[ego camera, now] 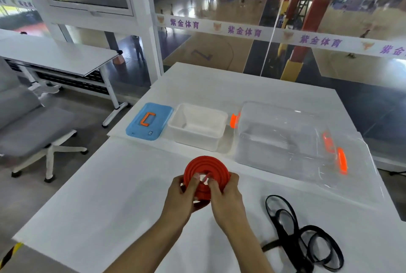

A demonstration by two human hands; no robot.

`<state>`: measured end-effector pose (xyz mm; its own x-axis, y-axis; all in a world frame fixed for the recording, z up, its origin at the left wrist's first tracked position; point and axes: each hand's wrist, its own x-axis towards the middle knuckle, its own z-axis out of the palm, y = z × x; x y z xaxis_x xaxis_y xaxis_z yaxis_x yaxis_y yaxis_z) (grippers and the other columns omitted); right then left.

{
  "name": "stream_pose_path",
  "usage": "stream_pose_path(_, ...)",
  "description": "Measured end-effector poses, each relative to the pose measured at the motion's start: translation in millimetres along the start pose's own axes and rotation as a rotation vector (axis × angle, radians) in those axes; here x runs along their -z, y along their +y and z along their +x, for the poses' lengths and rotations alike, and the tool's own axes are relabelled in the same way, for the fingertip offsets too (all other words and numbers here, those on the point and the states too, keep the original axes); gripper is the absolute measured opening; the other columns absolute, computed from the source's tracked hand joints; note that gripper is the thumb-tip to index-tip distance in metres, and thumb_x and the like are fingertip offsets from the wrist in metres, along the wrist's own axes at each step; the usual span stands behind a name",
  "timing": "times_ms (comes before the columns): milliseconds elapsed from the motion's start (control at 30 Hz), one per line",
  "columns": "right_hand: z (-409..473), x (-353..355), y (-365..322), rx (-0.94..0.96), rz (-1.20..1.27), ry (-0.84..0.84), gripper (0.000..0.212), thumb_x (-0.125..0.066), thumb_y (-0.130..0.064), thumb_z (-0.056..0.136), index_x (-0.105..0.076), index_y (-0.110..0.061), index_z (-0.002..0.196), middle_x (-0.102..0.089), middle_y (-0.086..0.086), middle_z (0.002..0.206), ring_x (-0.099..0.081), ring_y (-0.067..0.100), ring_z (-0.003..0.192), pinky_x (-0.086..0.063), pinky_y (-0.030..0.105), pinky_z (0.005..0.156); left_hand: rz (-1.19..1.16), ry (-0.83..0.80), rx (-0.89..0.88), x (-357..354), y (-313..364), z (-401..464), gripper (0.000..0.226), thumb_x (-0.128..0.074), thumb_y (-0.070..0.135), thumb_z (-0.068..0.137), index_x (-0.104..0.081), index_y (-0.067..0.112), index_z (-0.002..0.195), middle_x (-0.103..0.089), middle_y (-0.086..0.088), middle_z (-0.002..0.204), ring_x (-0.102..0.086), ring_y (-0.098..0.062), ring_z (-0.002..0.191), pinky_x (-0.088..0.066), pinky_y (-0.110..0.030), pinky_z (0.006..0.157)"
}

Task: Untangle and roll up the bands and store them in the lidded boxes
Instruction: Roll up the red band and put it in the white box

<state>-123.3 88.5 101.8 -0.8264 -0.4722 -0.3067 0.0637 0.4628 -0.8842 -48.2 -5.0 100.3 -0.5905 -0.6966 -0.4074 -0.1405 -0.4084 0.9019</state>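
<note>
1. Head view: both hands hold the coiled red rubber band just above the white table. The left hand and right hand have fingers curled round it, pinching the middle.
2. I'd keep the coil tight so it doesn't spring open, then drop it in the open white plastic box beside its blue lid.
3. The tangled black band sits untouched near the clear lidded box.
</note>
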Motion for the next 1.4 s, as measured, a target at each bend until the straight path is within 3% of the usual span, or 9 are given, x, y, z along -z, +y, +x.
stream_pose_path(267,103.2,-34.5,-10.9,-0.039,-0.131,0.102,0.024,-0.063,-0.035,0.098,-0.062,-0.018,0.115,-0.046,-0.005,0.119,-0.061,0.015,0.099,-0.045,0.024,0.078,0.202,-0.033,0.0,17.2,14.2,103.5,0.031,-0.056,0.031,0.101,-0.06,0.012,0.125,-0.063,-0.012,0.126,-0.069,-0.023,0.107,-0.065,-0.037,0.081)
stream_pose_path(400,164.9,-54.6,-26.9,-0.027,-0.284,0.161,0.031,-0.064,-0.042,0.093,-0.066,-0.023,0.118,-0.05,-0.01,0.104,-0.058,0.02,0.11,-0.046,0.032,0.087,0.264,-0.055,-0.047,20.3,32.9,165.5,0.008,-0.058,0.024,0.101,-0.064,0.026,0.096,-0.067,0.005,0.098,-0.075,-0.01,0.084,-0.063,-0.026,0.07)
stream_pose_path(467,198.4,-63.4,-39.8,-0.003,-0.31,0.19,0.036,-0.066,-0.042,0.09,-0.064,-0.026,0.122,-0.055,-0.011,0.105,-0.059,0.018,0.108,-0.047,0.031,0.087,0.332,-0.079,-0.074,21.9,43.1,203.2,0.004,-0.061,0.026,0.099,-0.065,0.023,0.1,-0.068,0.011,0.09,-0.075,-0.006,0.078,-0.061,-0.021,0.067)
stream_pose_path(567,252.4,-75.0,-54.4,0.016,-0.327,0.243,0.048,-0.071,-0.044,0.084,-0.055,-0.031,0.127,-0.065,-0.008,0.112,-0.062,0.018,0.106,-0.053,0.036,0.09,0.425,-0.083,-0.088,23.2,58.1,264.0,0.037,-0.07,0.03,0.093,-0.052,0.027,0.125,-0.065,0.006,0.099,-0.074,-0.012,0.084,-0.064,-0.033,0.077)
stream_pose_path(633,287.5,-81.8,-59.0,0.026,-0.352,0.28,0.047,-0.072,-0.045,0.082,-0.054,-0.031,0.123,-0.068,-0.007,0.11,-0.063,0.02,0.103,-0.052,0.036,0.086,0.527,-0.091,-0.122,21.6,64.5,302.4,0.04,-0.073,0.033,0.09,-0.049,0.032,0.122,-0.067,0.004,0.098,-0.075,-0.017,0.08,-0.064,-0.042,0.082)
stream_pose_path(900,404.8,-109.0,-43.8,-0.063,-0.464,0.27,0.041,-0.071,-0.042,0.084,-0.063,-0.025,0.12,-0.071,-0.003,0.107,-0.066,0.025,0.101,-0.042,0.03,0.076,0.824,-0.155,-0.095,3.7,57.7,434.3,0.034,-0.063,0.036,0.094,-0.067,0.015,0.121,-0.073,-0.006,0.109,-0.075,-0.028,0.09,-0.06,-0.046,0.089)
stream_pose_path(1067,450.9,-131.5,-16.4,-0.175,-0.535,0.179,0.04,-0.071,-0.038,0.085,-0.064,-0.019,0.119,-0.073,0.001,0.106,-0.069,0.027,0.101,-0.054,0.034,0.079,0.921,-0.187,0.064,-6.6,33.7,490.5,0.033,-0.056,0.02,0.091,-0.074,-0.007,0.092,-0.076,-0.024,0.086,-0.075,-0.038,0.083,-0.06,-0.048,0.08)
stream_pose_path(1267,485.7,-146.4,10.2,-0.242,-0.581,0.162,0.04,-0.074,-0.041,0.084,-0.059,-0.02,0.114,-0.069,-0.001,0.102,-0.067,0.026,0.098,-0.055,0.035,0.079,0.945,-0.219,0.117,-17.5,11.6,524.6,0.039,-0.054,0.019,0.094,-0.055,0.011,0.132,-0.071,-0.018,0.112,-0.072,-0.033,0.096,-0.058,-0.04,0.088)
stream_pose_path(1400,498.2,-148.1,20.2,-0.27,-0.586,0.147,0.037,-0.069,-0.033,0.091,-0.054,-0.017,0.122,-0.069,0.006,0.115,-0.067,0.029,0.104,-0.055,0.037,0.084,1.076,-0.317,0.075,-18.6,4.6,530.4,0.04,-0.052,0.019,0.098,-0.048,0.011,0.137,-0.066,-0.016,0.126,-0.064,-0.033,0.112,-0.046,-0.032,0.086)
